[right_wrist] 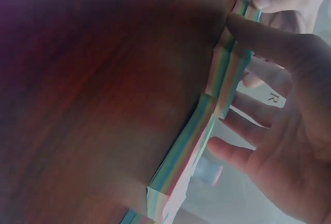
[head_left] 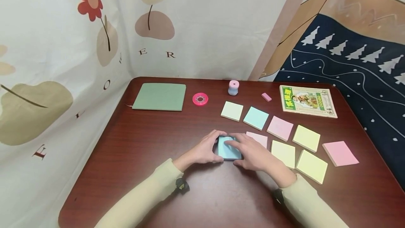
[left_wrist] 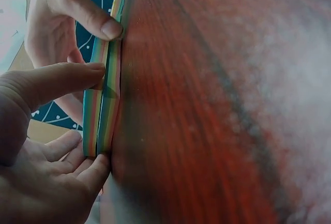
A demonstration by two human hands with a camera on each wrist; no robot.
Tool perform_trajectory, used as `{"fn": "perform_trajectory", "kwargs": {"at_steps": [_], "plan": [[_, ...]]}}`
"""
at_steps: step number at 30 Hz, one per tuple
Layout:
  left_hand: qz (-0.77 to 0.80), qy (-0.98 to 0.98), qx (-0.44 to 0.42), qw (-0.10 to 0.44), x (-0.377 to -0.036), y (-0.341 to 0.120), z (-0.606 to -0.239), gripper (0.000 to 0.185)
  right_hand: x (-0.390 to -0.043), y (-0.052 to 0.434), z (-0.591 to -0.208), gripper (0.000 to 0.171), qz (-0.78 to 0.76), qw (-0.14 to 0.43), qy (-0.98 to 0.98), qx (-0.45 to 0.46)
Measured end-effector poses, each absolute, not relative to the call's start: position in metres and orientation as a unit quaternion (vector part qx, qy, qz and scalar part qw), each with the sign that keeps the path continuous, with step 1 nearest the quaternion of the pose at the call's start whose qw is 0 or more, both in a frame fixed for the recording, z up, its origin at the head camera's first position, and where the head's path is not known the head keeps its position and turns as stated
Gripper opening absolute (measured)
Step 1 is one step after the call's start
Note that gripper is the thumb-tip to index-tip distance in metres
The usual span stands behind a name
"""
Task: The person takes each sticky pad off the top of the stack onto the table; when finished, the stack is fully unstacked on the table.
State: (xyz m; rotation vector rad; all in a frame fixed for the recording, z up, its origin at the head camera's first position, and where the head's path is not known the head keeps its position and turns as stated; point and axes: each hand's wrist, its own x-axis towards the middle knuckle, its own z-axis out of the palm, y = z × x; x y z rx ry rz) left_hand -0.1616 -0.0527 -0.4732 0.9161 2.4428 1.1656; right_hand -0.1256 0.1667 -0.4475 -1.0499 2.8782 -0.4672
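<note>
Lying between both hands, the blue pad [head_left: 228,149] is gripped by left hand [head_left: 205,149] and right hand [head_left: 253,153].

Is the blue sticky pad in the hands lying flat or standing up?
Lying flat. The blue rainbow-edged sticky pad rests on the dark red wooden table, left hand and right hand gripping its edges.
</note>
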Motion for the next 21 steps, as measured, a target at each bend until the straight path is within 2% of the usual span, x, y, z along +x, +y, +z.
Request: {"fn": "perform_trajectory", "kwargs": {"at_steps": [9, 16, 21], "plan": [[0.393, 0.85, 0.322, 0.14, -0.162, -0.052, -0.473, 0.08, -0.132, 0.172, -0.442, 0.063, -0.145, 0.026, 0.931, -0.334], [0.385, 0.854, 0.325, 0.133, -0.162, -0.051, -0.472, 0.074, -0.135, 0.192, -0.421, 0.058, -0.137, 0.031, 0.94, -0.311], [0.372, 0.861, 0.324, 0.123, -0.161, -0.049, -0.472, 0.072, -0.145, 0.199, -0.404, 0.06, -0.148, 0.01, 0.951, -0.272]]}}
